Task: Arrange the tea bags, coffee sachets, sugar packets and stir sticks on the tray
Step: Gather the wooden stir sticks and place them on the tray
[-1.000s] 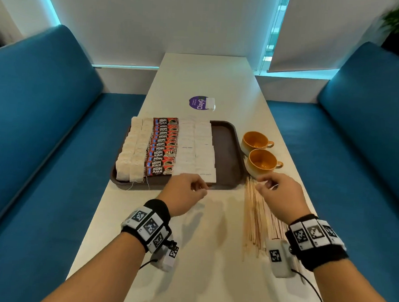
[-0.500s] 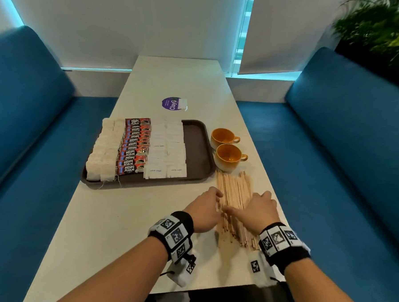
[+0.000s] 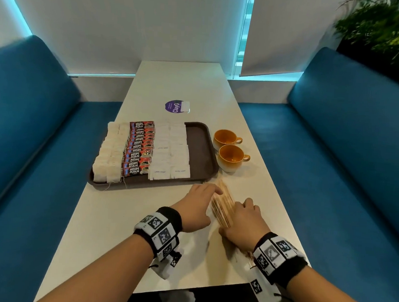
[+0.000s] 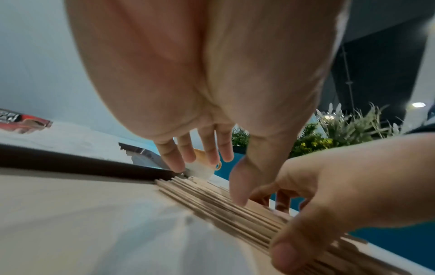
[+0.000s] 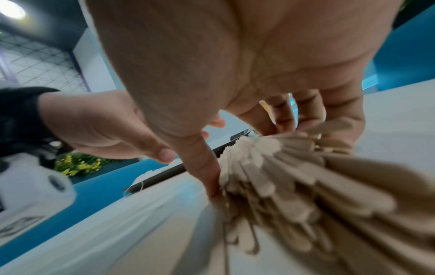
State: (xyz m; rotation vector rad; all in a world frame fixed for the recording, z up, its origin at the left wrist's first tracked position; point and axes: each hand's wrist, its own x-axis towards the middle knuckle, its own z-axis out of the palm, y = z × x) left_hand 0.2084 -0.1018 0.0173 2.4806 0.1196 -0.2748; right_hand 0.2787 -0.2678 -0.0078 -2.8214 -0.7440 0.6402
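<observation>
The wooden stir sticks (image 3: 223, 207) lie in a bundle on the white table, just off the brown tray's (image 3: 199, 151) near right corner. My left hand (image 3: 198, 204) lies along the bundle's left side with straight fingers (image 4: 212, 148) and its thumb on top of the sticks (image 4: 223, 204). My right hand (image 3: 243, 222) wraps the bundle's near part, thumb on one side and fingers on the other (image 5: 282, 167). On the tray, tea bags (image 3: 108, 155) fill the left columns, then coffee sachets (image 3: 138, 150), then white sugar packets (image 3: 170, 154). The tray's right strip is bare.
Two orange cups (image 3: 225, 139) (image 3: 230, 157) stand right of the tray, just beyond the sticks' far ends. A purple round sticker (image 3: 174, 106) lies behind the tray. Blue benches flank the table and a plant (image 3: 385, 33) stands at the back right.
Both hands left the tray's front edge and came onto the stick pile. The spread sticks are now pushed together into a tighter bundle. The head view has swung to the right.
</observation>
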